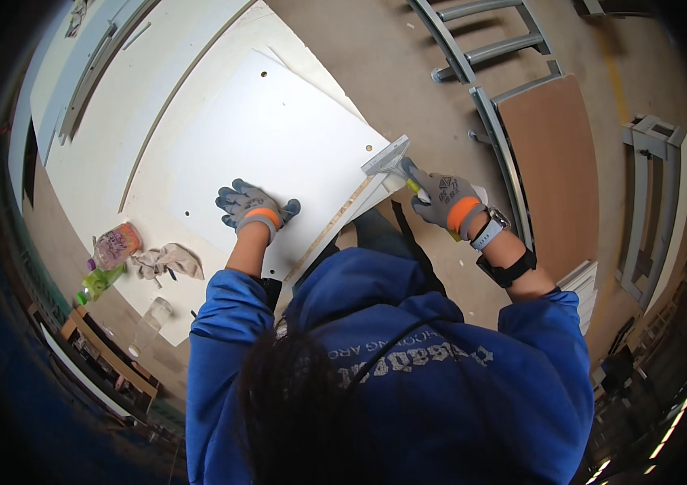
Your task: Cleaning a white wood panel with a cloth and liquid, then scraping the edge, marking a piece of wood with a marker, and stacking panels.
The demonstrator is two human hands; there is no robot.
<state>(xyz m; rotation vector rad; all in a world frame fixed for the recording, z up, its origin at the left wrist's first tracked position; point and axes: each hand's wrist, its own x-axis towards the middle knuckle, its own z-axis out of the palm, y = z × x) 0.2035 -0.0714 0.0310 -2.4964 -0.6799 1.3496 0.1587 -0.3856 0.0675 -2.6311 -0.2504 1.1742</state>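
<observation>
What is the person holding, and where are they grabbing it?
The right hand in a grey glove grips a scraper with a wide metal blade by its yellow handle. The left hand holds nothing; it presses flat on the white board.

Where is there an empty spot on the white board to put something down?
The white board is bare across its middle and far end, beyond the left hand pressed flat on it. It is crowded at the right corner, where the right hand holds a scraper, and at the left by the rag and bottles.

Head view looks steeply down — close over the white panel.
</observation>
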